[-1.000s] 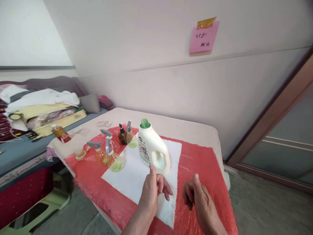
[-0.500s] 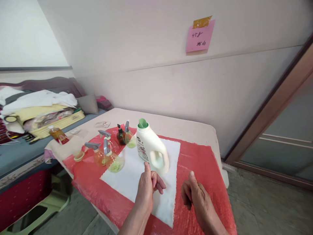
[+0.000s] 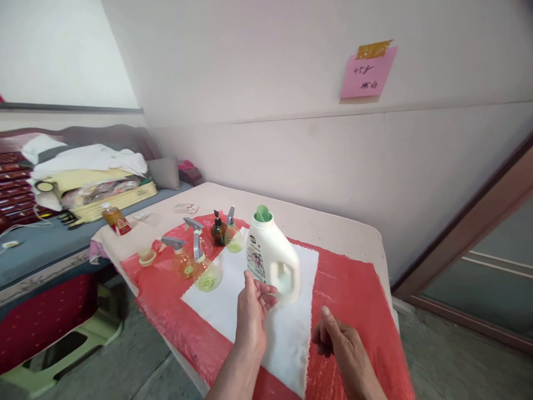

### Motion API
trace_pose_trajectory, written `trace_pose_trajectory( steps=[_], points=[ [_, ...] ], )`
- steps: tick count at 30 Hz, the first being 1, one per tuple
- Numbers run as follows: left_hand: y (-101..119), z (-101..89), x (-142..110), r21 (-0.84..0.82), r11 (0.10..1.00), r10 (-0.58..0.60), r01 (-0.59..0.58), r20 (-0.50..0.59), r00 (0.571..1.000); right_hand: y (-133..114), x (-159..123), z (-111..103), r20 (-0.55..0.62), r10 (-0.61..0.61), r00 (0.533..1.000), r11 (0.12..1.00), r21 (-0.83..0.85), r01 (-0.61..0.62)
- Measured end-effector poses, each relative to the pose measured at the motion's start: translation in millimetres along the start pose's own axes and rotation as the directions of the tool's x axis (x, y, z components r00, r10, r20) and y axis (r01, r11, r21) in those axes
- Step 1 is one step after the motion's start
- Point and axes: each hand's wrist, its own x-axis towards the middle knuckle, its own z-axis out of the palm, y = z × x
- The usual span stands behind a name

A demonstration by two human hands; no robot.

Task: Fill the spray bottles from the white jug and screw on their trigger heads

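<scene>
- Right of the left fingers, the right hand (image 3: 343,344) has bent fingers; can't tell if they hold anything.
- Next to it, the left hand (image 3: 252,314) is half open by the big white jug (image 3: 270,241); can't tell if they touch.
- Just past the left fingers, the jug points up. A good hold would need fingers snug around it.
- Farther off, 4 spray bottles (image 3: 207,276).

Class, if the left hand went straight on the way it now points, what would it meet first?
Probably the lower part of the white jug, which appears just beyond the left hand. One view leaves the depth unclear, so they may already be touching.
</scene>
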Motion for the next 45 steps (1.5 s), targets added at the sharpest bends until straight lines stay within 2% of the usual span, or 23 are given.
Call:
trace_pose_trajectory(
  steps=[4, 9, 14, 19, 27, 29, 31, 33, 36, 38, 40, 42, 45],
  points=[
    [6.7, -6.3, 10.4, -0.118, 0.993, -0.005, -0.013, -0.152, 0.988, 2.7, 13.2, 7.9, -0.045, -0.110, 0.993, 0.984, -0.145, 0.103],
    [10.5, -11.0, 17.4, -0.126, 0.989, 0.059, -0.082, -0.178, 0.982, -14.3, 52.4, 37.5, -0.175, -0.196, 0.965, 0.971, -0.170, 0.166],
    [22.3, -18.1, 24.5, -0.185, 0.973, 0.088, -0.135, -0.241, 0.967, -39.3, 88.2, 66.0, -0.173, -0.196, 0.965, 0.968, -0.190, 0.163],
    [35.2, -28.7, 33.6, -0.240, 0.950, 0.107, -0.200, -0.352, 0.930, -44.8, 103.7, 58.6, -0.126, -0.162, 0.979, 0.985, -0.088, 0.151],
    [35.3, -34.8, 38.1, -0.191, 0.949, 0.159, -0.250, -0.396, 0.905, -46.3, 115.2, 38.5, 0.032, -0.120, 0.992, 0.991, -0.053, 0.122],
    [37.1, -38.2, 40.0, -0.140, 0.946, 0.210, -0.293, -0.423, 0.881, -49.3, 116.0, 35.8, 0.051, -0.121, 0.991, 0.988, -0.087, 0.125],
    [42.2, -44.0, 42.9, -0.064, 0.932, 0.287, -0.356, -0.468, 0.836, -50.6, 113.9, 31.9, 0.038, -0.127, 0.991, 0.981, -0.140, 0.131],
    [50.5, -51.9, 47.1, 0.036, 0.904, 0.380, -0.426, -0.527, 0.760, -47.9, 106.9, 27.2, 0.008, -0.137, 0.991, 0.973, -0.185, 0.136],
    [64.2, -66.9, 57.5, 0.206, 0.843, 0.510, -0.496, -0.598, 0.618, -34.8, 85.8, 21.0, -0.067, -0.144, 0.987, 0.971, -0.204, 0.128],
    [70.1, -77.6, 67.5, 0.312, 0.813, 0.569, -0.492, -0.605, 0.557, -22.9, 67.2, 19.4, -0.118, -0.121, 0.986, 0.979, -0.180, 0.098],
    [72.1, -87.4, 79.0, 0.398, 0.795, 0.604, -0.457, -0.580, 0.547, -12.3, 49.7, 20.4, -0.141, -0.078, 0.987, 0.992, -0.111, 0.062],
    [71.3, -95.3, 90.3, 0.470, 0.780, 0.624, -0.413, -0.539, 0.566, -5.9, 37.2, 22.6, -0.147, -0.048, 0.988, 0.998, -0.038, 0.043],
    [68.2, -102.9, 104.0, 0.564, 0.743, 0.645, -0.361, -0.460, 0.610, -4.4, 30.9, 22.9, -0.151, -0.072, 0.986, 0.997, -0.010, 0.071]
  ],
)
